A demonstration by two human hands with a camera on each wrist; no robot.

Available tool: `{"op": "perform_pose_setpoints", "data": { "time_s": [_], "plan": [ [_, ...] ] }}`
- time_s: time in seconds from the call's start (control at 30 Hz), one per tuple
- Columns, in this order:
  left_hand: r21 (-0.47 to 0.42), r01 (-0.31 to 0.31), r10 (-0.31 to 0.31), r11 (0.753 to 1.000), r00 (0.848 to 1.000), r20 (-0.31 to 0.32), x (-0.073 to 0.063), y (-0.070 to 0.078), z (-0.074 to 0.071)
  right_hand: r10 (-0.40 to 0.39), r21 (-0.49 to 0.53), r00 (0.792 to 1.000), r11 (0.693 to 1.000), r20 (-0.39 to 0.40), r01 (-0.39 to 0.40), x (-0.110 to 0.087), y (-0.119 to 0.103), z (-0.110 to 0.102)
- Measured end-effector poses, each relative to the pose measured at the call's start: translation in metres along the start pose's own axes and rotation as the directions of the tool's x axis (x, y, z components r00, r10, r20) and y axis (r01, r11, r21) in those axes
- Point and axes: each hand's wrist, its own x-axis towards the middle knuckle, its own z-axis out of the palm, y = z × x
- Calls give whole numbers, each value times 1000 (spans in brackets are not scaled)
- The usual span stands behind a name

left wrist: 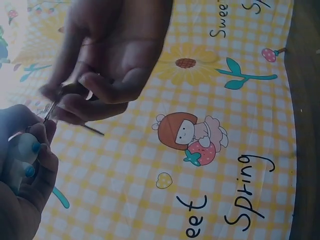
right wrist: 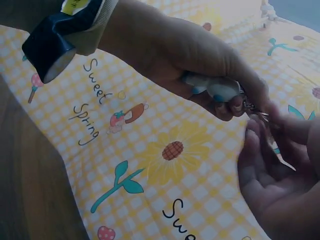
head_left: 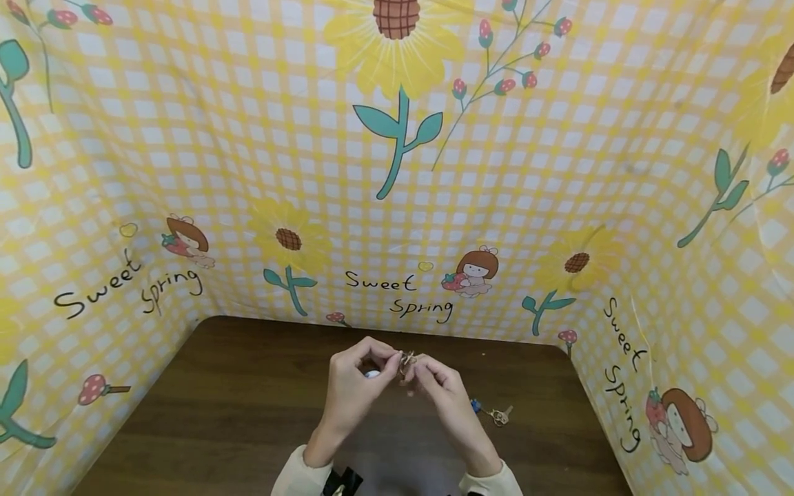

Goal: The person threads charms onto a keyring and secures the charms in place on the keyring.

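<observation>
A keychain with a small white and blue figure [left wrist: 26, 150] and a metal ring [head_left: 406, 359] is held between both hands above the table. My left hand [head_left: 358, 386] grips the figure in its curled fingers and pinches the metal at the fingertips. My right hand [head_left: 448, 396] pinches the other side of the metal ring. From its fingers a thin dark metal bar [left wrist: 94, 130] sticks out, perhaps a key blade. In the right wrist view the white figure [right wrist: 222, 89] sits in the left palm. Fingers hide much of the metal.
To the right on the brown table [head_left: 248, 399] lies another bunch, a blue charm [head_left: 475, 406] with a ring and a key [head_left: 504, 415]. A yellow checked cloth [head_left: 384, 227] with printed flowers stands round the back and sides.
</observation>
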Motion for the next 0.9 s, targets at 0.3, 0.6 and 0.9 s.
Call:
{"op": "perform_pose_setpoints", "data": {
  "time_s": [0.3, 0.6, 0.9],
  "plan": [
    [-51, -33, 35, 998, 999, 35, 2, -1, 0, -89, 21, 996, 996, 8, 89, 4, 0, 1],
    [-68, -153, 161, 986, 979, 127, 6, -4, -1, 77, 52, 990, 995, 116, -84, 5, -8, -7],
    [-27, -139, 139, 990, 990, 16, 5, -1, 5, 44, 335, 991, 938, 129, -85, -2, -7, 0]
  ]
}}
